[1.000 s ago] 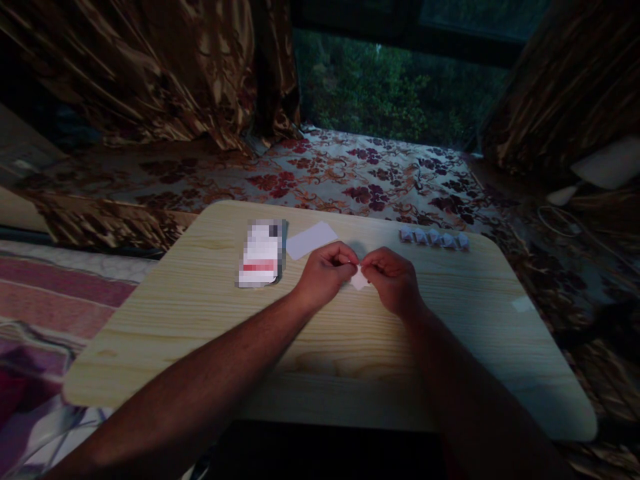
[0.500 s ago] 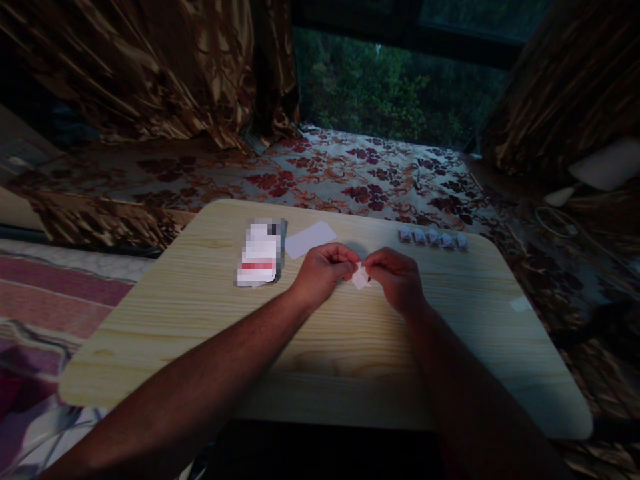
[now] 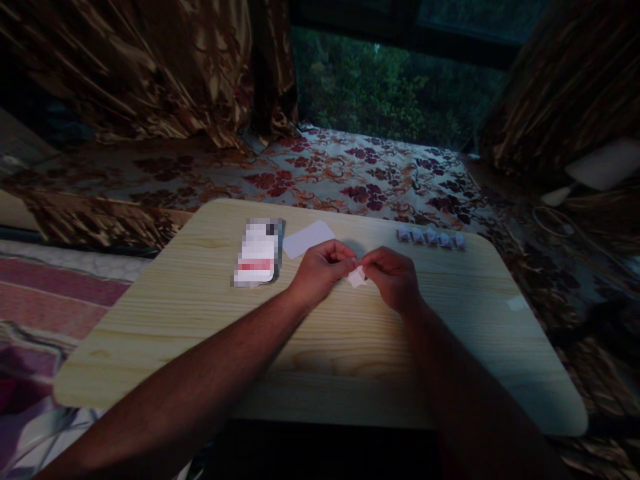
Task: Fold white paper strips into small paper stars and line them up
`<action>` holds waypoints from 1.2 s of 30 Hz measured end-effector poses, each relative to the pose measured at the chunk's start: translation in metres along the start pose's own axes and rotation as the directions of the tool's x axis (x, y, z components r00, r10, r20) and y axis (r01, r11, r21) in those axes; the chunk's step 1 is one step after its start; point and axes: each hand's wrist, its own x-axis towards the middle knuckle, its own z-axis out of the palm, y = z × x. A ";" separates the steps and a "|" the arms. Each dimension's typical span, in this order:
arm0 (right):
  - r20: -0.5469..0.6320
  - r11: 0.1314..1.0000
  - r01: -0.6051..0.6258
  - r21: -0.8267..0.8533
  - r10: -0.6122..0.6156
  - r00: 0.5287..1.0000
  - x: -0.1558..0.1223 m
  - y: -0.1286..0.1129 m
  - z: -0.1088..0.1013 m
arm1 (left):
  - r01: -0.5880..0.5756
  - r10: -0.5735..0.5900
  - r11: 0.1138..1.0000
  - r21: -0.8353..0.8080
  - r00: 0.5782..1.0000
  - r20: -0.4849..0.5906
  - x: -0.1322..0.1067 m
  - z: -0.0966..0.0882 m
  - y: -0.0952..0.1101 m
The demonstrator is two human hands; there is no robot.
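Between my hands, over the middle of the wooden table, is a small piece of folded white paper. My left hand pinches its upper left part between thumb and fingers. From the other side my right hand is closed on its upper right part, with the fingertips of both hands almost meeting. The paper's lower part hangs out below the fingers; its top is hidden by them. Just beyond my left hand lies a flat white paper strip. Several small folded paper pieces sit in a row at the far right.
A blurred-out phone-like object with a red band lies left of the paper strip. Near the right edge is a pale scrap. Behind the table runs a floral-covered ledge; a white lamp stands at right.
The fingertips have drawn slightly closer together on the folded paper, which has shifted and tilted a little. The whole view has moved slightly. Both hands keep their hold.
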 end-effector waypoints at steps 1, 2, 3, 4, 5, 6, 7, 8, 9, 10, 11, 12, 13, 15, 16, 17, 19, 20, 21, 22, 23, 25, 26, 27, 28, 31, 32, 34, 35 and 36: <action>-0.010 1.000 0.001 0.005 -0.001 1.000 0.000 0.000 0.000 | -0.002 0.002 1.000 -0.008 1.000 0.008 0.000 0.000 0.000; -0.020 1.000 0.002 0.005 -0.002 1.000 0.000 0.001 0.000 | -0.002 0.002 1.000 -0.016 1.000 0.022 0.000 0.000 0.000; -0.034 1.000 0.003 0.001 -0.003 0.999 0.000 0.001 0.000 | -0.002 0.003 1.000 -0.026 0.999 0.037 -0.001 0.000 0.000; -0.047 1.000 0.004 -0.008 -0.005 0.999 -0.001 0.001 0.000 | -0.002 0.004 0.999 -0.036 0.999 0.052 -0.001 0.000 -0.001; -0.058 1.000 0.007 -0.020 -0.008 0.998 -0.001 0.001 0.000 | -0.002 0.005 0.999 -0.043 0.998 0.061 -0.001 0.000 -0.001; -0.066 0.999 0.011 -0.030 -0.013 0.998 -0.001 0.001 0.000 | -0.004 0.007 0.999 -0.047 0.998 0.066 -0.001 0.000 -0.002; -0.068 0.999 0.017 -0.036 -0.019 0.997 -0.001 0.001 0.000 | -0.008 0.011 0.999 -0.046 0.998 0.066 -0.001 0.000 -0.002; -0.067 0.999 0.023 -0.038 -0.026 0.997 -0.001 0.001 0.000 | -0.011 0.014 0.999 -0.042 0.998 0.064 -0.001 0.000 -0.002; -0.062 0.999 0.030 -0.038 -0.033 0.998 -0.001 0.001 -0.001 | -0.013 0.015 0.999 -0.035 0.998 0.060 -0.001 0.000 -0.002; -0.054 0.999 0.035 -0.041 -0.037 0.998 -0.001 0.002 -0.001 | -0.013 0.015 1.000 -0.027 0.998 0.054 -0.001 0.001 -0.002; -0.047 0.998 0.038 -0.046 -0.040 0.998 -0.001 0.002 -0.001 | -0.012 0.013 1.000 -0.021 0.999 0.049 -0.002 0.001 -0.002; -0.042 0.998 0.041 -0.055 -0.044 0.998 -0.001 0.003 -0.002 | -0.010 0.011 1.000 -0.018 0.999 0.044 -0.002 0.002 -0.001; -0.038 0.997 0.045 -0.069 -0.048 0.998 -0.001 0.003 -0.002 | -0.010 0.010 1.000 -0.016 0.999 0.039 -0.002 0.002 -0.001; -0.034 0.993 0.060 -0.105 -0.064 0.997 -0.001 0.004 -0.003 | -0.013 0.013 1.000 -0.008 0.999 0.030 -0.003 0.003 -0.001; -0.031 0.990 0.070 -0.125 -0.074 0.997 -0.001 0.005 -0.003 | -0.015 0.015 1.000 -0.002 1.000 0.026 -0.003 0.003 -0.001; -0.027 0.987 0.079 -0.143 -0.084 0.996 -0.002 0.005 -0.003 | -0.016 0.016 1.000 0.006 1.000 0.020 -0.003 0.003 -0.001; -0.016 0.983 0.085 -0.161 -0.088 0.996 -0.003 0.005 -0.002 | -0.020 0.020 0.999 0.026 1.000 0.001 -0.002 0.003 -0.003; -0.015 0.986 0.077 -0.145 -0.080 0.997 -0.003 0.005 -0.002 | -0.025 0.025 0.999 0.035 1.000 -0.012 -0.001 0.003 -0.003; -0.018 0.992 0.059 -0.109 -0.062 0.998 -0.002 0.005 -0.001 | -0.031 0.032 0.999 0.043 0.999 -0.026 -0.001 0.003 -0.003; -0.023 0.998 0.036 -0.055 -0.037 0.999 -0.002 0.004 0.000 | -0.036 0.038 0.998 0.051 0.999 -0.039 0.000 0.003 -0.003; -0.032 1.000 0.007 0.015 -0.006 0.999 -0.001 0.004 0.000 | -0.039 0.042 0.998 0.058 0.998 -0.050 0.000 0.003 -0.003; -0.045 0.988 -0.059 0.140 0.066 0.997 0.001 0.003 0.001 | -0.042 0.046 0.997 0.062 0.997 -0.067 0.001 0.003 -0.002; -0.058 0.978 -0.090 0.188 0.103 0.993 0.003 0.004 0.001 | -0.042 0.046 0.997 0.062 0.996 -0.071 0.001 0.003 -0.002; -0.054 0.966 -0.133 0.221 0.148 0.987 0.004 0.004 0.000 | -0.042 0.047 0.997 0.062 0.996 -0.073 0.001 0.003 -0.001; -0.044 0.955 -0.176 0.240 0.192 0.980 0.005 0.005 0.000 | -0.043 0.047 0.997 0.061 0.996 -0.072 0.001 0.004 -0.001; -0.014 0.940 -0.257 0.226 0.267 0.964 0.006 0.007 -0.001 | -0.046 0.050 0.997 0.066 0.997 -0.056 0.000 0.005 0.000; -0.018 0.945 -0.259 0.202 0.268 0.963 0.006 0.007 -0.001 | -0.050 0.054 0.996 0.071 0.997 -0.049 0.000 0.005 -0.001; -0.042 0.959 -0.243 0.146 0.251 0.967 0.005 0.006 0.000 | -0.065 0.068 0.994 0.084 0.997 -0.036 0.000 0.005 -0.001; -0.052 0.964 -0.236 0.119 0.243 0.969 0.004 0.006 0.000 | -0.072 0.075 0.993 0.091 0.997 -0.029 0.000 0.005 -0.002; -0.057 0.968 -0.232 0.098 0.238 0.970 0.004 0.004 0.000 | -0.079 0.082 0.992 0.098 0.996 -0.023 -0.001 0.005 -0.002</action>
